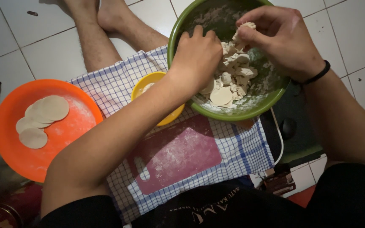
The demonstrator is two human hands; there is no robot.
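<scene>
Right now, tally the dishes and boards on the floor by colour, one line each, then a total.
Green: 1, the green bowl of dough pieces, with the left hand and right hand in it.
Orange: 1, the orange plate holding flat dough rounds.
Yellow: 1, the yellow bowl.
Dark red: 1, the cutting board on the checked cloth.
Total: 4

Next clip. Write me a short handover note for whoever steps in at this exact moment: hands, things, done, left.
Left hand: inside the green bowl, resting on the dough scraps.
Right hand: above the bowl, pinching a lump of dough.
Done: a few flat dough rounds lie on the orange plate.
Left: scraps remain in the bowl; the floured red board on the checked cloth is bare. Yellow bowl sits beside it.
</scene>
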